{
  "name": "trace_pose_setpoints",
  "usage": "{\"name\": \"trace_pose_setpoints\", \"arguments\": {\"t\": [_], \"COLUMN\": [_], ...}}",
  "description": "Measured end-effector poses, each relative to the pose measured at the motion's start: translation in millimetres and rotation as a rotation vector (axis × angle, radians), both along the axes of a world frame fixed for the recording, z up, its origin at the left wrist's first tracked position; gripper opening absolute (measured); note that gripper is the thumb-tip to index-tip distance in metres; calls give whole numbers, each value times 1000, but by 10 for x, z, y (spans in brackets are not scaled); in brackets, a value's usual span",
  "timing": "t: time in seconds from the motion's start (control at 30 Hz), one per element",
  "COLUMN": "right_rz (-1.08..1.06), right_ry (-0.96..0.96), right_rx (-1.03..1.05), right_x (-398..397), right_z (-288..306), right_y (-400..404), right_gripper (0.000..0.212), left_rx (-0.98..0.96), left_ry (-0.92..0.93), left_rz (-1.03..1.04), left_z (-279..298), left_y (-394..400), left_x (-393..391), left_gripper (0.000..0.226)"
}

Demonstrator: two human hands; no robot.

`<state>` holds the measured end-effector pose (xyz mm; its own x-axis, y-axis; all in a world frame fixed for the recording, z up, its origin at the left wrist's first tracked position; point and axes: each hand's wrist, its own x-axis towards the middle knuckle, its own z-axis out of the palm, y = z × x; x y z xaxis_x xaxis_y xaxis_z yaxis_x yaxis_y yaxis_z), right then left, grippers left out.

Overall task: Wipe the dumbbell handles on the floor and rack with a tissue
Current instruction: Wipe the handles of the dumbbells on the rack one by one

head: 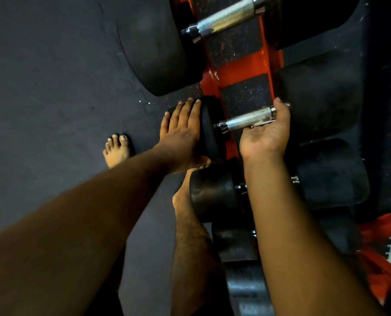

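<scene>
1. Clearly the work centres on the knurled steel handle (pixel 247 119) of a small dumbbell resting on the orange rack (pixel 242 67); every place below is given relative to that handle.

2. The right hand (pixel 266 133) lies palm up beneath the handle's far-right end, fingers curling up behind it. A thin white scrap, seemingly the tissue (pixel 259 123), shows pressed between palm and steel. I judge the cupped hold is meant to wrap the tissue round the bar's underside so a slide or twist cleans all round.

3. The left hand (pixel 183 133) rests flat, fingers straight and together, on the black weight head (pixel 209 126) just left of the handle. It grasps nothing; it likely steadies the dumbbell so it cannot roll while the other hand rubs.

4. Above the handle sits a larger dumbbell, its own steel handle (pixel 226 19) bare and not being touched now. Below the handle, nearer the person, more black weight heads (pixel 215 195) stand in a row, their bars mostly hidden by the right forearm.

5. Left of the handle spreads dark rubber floor matting (pixel 53 87), scuffed and speckled. A bare foot (pixel 117 149) stands on it, well to the handle's left.

6. Lighting is dim, and the rack's orange paint looks chipped. Whether any dumbbell lies on the floor I cannot tell.
</scene>
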<state>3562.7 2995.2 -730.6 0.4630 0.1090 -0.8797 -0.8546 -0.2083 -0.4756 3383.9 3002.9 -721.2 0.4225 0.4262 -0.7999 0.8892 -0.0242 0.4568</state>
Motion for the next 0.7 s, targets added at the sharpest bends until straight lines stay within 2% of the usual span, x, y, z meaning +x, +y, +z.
{"name": "trace_pose_setpoints", "arguments": {"t": [0.23,0.33,0.47,0.7], "right_rz": [30,31,20,18], "right_ry": [17,15,39,66], "right_rx": [-38,-53,-83,-30], "right_x": [24,-50,-25,-143], "right_z": [-104,-41,-134,-22], "right_y": [1,-30,31,-63], "right_gripper": [9,18,11,15], "left_rx": [4,10,6,33], "left_ry": [10,12,20,20], "left_rz": [-13,-10,-13,17], "left_z": [0,11,13,46], "left_y": [4,-1,6,-13], "left_x": [0,5,11,34], "left_gripper": [144,143,143,139]}}
